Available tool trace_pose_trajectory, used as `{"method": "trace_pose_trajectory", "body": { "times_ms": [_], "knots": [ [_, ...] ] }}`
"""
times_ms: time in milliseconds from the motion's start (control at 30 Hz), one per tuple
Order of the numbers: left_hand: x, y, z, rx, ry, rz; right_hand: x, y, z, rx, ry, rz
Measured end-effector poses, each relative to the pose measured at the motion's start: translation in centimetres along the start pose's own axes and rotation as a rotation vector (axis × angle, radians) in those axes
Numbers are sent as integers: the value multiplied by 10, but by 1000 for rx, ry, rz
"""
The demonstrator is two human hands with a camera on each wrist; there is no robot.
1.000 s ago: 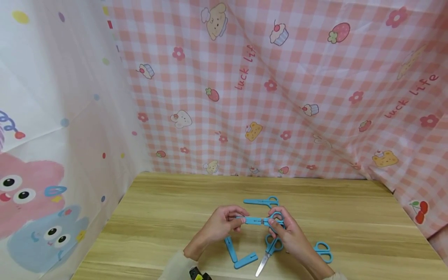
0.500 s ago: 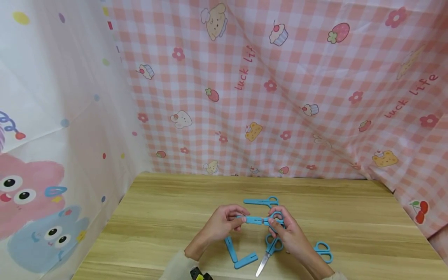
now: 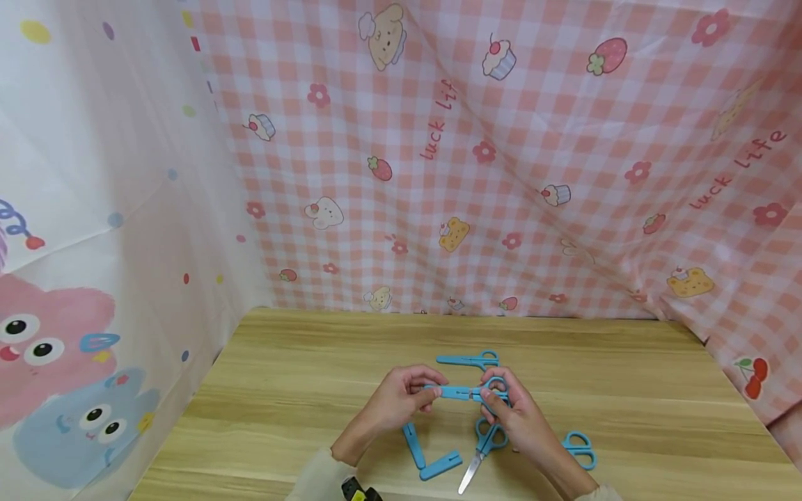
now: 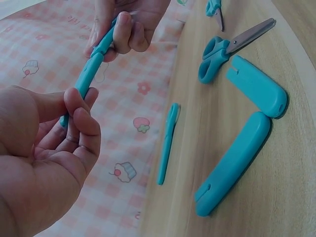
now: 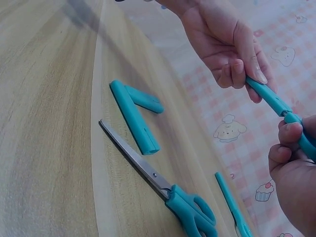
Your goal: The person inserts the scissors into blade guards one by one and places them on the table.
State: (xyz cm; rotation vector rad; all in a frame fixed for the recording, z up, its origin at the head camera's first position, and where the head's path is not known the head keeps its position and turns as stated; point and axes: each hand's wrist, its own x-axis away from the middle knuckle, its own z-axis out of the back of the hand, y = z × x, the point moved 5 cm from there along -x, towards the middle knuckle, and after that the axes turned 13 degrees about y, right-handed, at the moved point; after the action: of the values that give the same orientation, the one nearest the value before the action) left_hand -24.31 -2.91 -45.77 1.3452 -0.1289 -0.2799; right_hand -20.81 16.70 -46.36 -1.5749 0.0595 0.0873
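Note:
My left hand (image 3: 396, 398) pinches the closed end of a blue blade sheath (image 3: 456, 393) between thumb and fingers. With my right hand (image 3: 525, 417) I grip the blue handles of a pair of scissors (image 5: 307, 144). The blades are mostly hidden inside the sheath. A sliver of metal shows between the sheath (image 5: 272, 97) and the handles in the right wrist view. Both things are held up over the table, roughly level and in line. Below my right hand lies an unsheathed pair of scissors (image 3: 481, 451), its metal blades towards me.
Two loose blue sheaths (image 4: 257, 88) (image 4: 234, 165) lie at an angle, ends close together, on the wooden table (image 3: 301, 348). Behind the hands rests a sheathed pair of scissors (image 3: 466, 360). Another pair of scissors (image 3: 579, 451) is partly hidden by my right forearm.
Both hands keep their grips. The sheath and scissors between them have risen very slightly in the head view; the things on the table have stayed put.

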Motion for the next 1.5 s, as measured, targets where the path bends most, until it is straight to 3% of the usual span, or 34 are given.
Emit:
{"method": "trace_pose_trajectory", "body": {
  "times_ms": [333,633,1500],
  "knots": [
    [-1,0,-1,10,3,-8,-1,3,0,11,11,-31],
    [-1,2,-3,3,-2,-9,-1,2,-1,22,4,7],
    [1,3,-3,23,-7,-20,-1,3,-2,20,-8,1]
  ]
}}
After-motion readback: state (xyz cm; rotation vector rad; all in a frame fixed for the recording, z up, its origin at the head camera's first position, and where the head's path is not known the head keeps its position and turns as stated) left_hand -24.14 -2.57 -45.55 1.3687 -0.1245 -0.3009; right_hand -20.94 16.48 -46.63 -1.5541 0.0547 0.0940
